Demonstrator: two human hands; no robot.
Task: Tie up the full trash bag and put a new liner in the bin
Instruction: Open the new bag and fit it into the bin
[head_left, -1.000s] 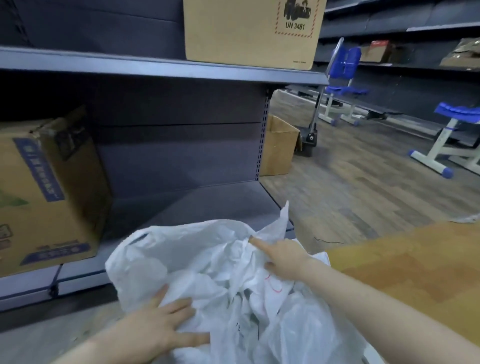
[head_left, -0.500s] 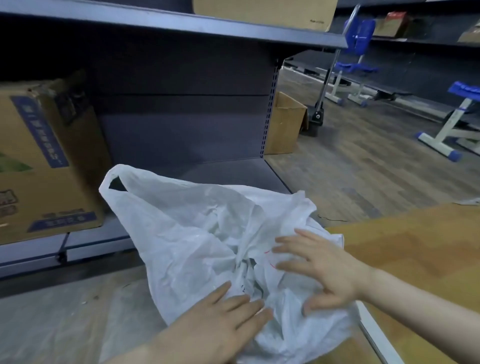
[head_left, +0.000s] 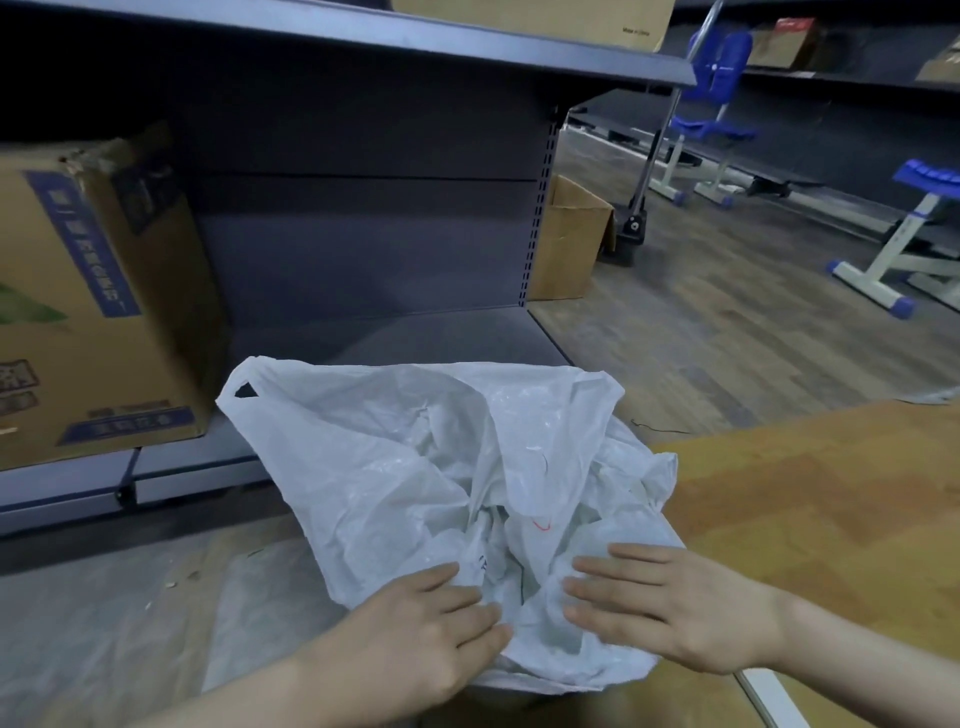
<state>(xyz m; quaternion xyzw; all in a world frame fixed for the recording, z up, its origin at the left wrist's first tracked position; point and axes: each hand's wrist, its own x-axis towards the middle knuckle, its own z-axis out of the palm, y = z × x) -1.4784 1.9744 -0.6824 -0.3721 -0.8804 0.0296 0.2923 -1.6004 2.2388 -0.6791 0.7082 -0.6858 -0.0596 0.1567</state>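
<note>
Both hands lie flat on a crumpled white plastic bag (head_left: 415, 467) that sits low in front of the person, between a dark metal shelf unit (head_left: 363, 244) and an orange-brown surface (head_left: 810, 499). The left hand (head_left: 415, 631) has its fingers straight and together, palm down on the near left part of the bag; the right hand (head_left: 660, 605) is spread a little wider, palm down on the near right. Neither has a grip on anything; they only press. One loop handle (head_left: 247, 391) stands up at the far left corner. The bin itself is not clearly seen; a dark edge under the bag may be its rim.

The step looks like pressing air out and flattening the bag. It would go best with slow, even pressure worked toward the open mouth, so the thin film does not balloon or tear, and with both handles kept free to gather.

Legible writing is scarce. The cardboard box (head_left: 93, 291) on the left shelf carries blue bands of print, too blurred to read. The carton (head_left: 535, 18) on the upper shelf shows small print that seems to say "Made in China". A small red mark (head_left: 541, 525) on the bag cannot be made out.
</note>
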